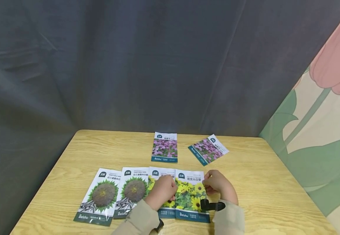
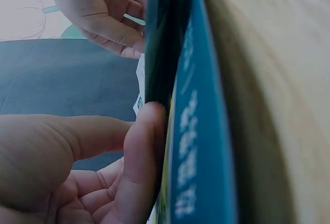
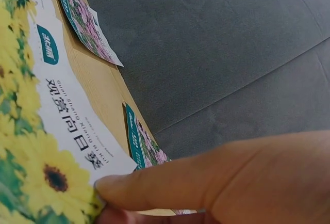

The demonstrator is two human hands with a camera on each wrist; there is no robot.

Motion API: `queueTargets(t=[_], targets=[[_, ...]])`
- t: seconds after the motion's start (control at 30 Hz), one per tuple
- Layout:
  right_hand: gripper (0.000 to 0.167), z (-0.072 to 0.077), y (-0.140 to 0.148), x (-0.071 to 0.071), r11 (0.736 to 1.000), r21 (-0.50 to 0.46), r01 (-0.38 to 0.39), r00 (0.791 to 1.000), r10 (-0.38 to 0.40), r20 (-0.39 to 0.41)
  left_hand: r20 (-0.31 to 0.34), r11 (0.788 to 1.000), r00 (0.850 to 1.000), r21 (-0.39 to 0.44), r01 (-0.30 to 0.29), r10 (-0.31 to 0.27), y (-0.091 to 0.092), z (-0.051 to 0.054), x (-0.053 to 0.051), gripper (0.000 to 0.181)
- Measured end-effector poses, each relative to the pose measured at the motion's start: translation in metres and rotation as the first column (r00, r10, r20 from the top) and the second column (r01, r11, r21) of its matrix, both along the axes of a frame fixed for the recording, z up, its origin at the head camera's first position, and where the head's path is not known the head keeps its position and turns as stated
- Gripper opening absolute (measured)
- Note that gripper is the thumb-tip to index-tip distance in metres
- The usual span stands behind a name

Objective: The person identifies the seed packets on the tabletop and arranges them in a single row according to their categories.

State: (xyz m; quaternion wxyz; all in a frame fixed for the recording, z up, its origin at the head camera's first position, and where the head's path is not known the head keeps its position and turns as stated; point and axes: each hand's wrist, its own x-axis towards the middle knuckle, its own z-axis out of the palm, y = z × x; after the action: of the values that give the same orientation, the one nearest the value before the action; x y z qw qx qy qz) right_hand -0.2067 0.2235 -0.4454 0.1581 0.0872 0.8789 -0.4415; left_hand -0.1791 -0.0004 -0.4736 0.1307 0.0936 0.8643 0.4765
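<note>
A seed packet with yellow flowers (image 1: 191,195) stands at the right end of a row, slightly raised off the table. My right hand (image 1: 219,185) pinches its right edge between thumb and fingers. At its left edge my left hand (image 1: 162,191) has curled fingers, the thumb and a finger pinching the edge in the left wrist view. Beneath the left hand lies a second yellow-flower packet (image 1: 167,212), partly covered by that hand. Further left are two packets with a large sunflower head, one (image 1: 134,191) beside the other (image 1: 100,195).
Toward the back of the wooden table (image 1: 99,147) lie two packets with pink flowers: an upright-facing one (image 1: 164,148) and a turned one (image 1: 208,150). A dark curtain (image 1: 158,65) hangs behind. On the right is a tulip-patterned wall (image 1: 319,130).
</note>
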Motion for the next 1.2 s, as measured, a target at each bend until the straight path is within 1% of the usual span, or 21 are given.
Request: queueTargets(t=[0.23, 0.4, 0.47, 0.63, 0.73, 0.9, 1.03, 1.2], targets=[[0.011, -0.002, 0.0001, -0.0026, 1.0, 0.007, -0.001, 1.0, 0.001, -0.001, -0.03, 0.999, 1.0, -0.035, 0.006, -0.007, 0.0002, -0.0015, 0.0009, 0.058], [0.011, -0.0023, -0.0004, -0.0016, 1.0, 0.016, 0.001, 1.0, -0.001, 0.0, -0.036, 0.998, 0.999, -0.06, 0.003, -0.006, 0.0001, -0.0032, 0.0015, 0.056], [0.012, -0.0032, -0.0007, -0.0023, 1.0, 0.022, 0.002, 1.0, -0.001, -0.001, -0.037, 0.998, 0.999, -0.064, -0.003, 0.001, 0.0, -0.0034, 0.002, 0.051], [0.012, -0.005, -0.0009, -0.0046, 0.999, 0.032, 0.009, 1.0, -0.009, -0.008, -0.03, 0.998, 0.999, -0.062, -0.012, 0.011, 0.0007, -0.0015, 0.0028, 0.028], [0.013, -0.0042, -0.0012, -0.0051, 0.999, 0.036, 0.016, 1.0, -0.016, -0.008, -0.024, 0.998, 1.0, -0.056, -0.013, 0.011, 0.0011, 0.0007, 0.0027, 0.023], [0.015, -0.0041, -0.0012, -0.0063, 0.999, 0.038, 0.019, 1.0, -0.019, -0.016, -0.014, 0.999, 1.0, -0.048, -0.012, 0.011, 0.0008, 0.0034, 0.0026, 0.022], [0.014, -0.0046, -0.0007, -0.0062, 0.999, 0.041, 0.014, 1.0, -0.013, -0.021, -0.012, 0.999, 1.0, -0.044, -0.01, 0.009, 0.0012, 0.0029, 0.003, 0.022], [0.015, -0.0029, -0.0016, -0.0045, 0.998, 0.059, -0.001, 1.0, 0.003, -0.029, 0.005, 1.0, 1.0, -0.026, 0.009, -0.009, -0.001, 0.0057, 0.0044, 0.024]])
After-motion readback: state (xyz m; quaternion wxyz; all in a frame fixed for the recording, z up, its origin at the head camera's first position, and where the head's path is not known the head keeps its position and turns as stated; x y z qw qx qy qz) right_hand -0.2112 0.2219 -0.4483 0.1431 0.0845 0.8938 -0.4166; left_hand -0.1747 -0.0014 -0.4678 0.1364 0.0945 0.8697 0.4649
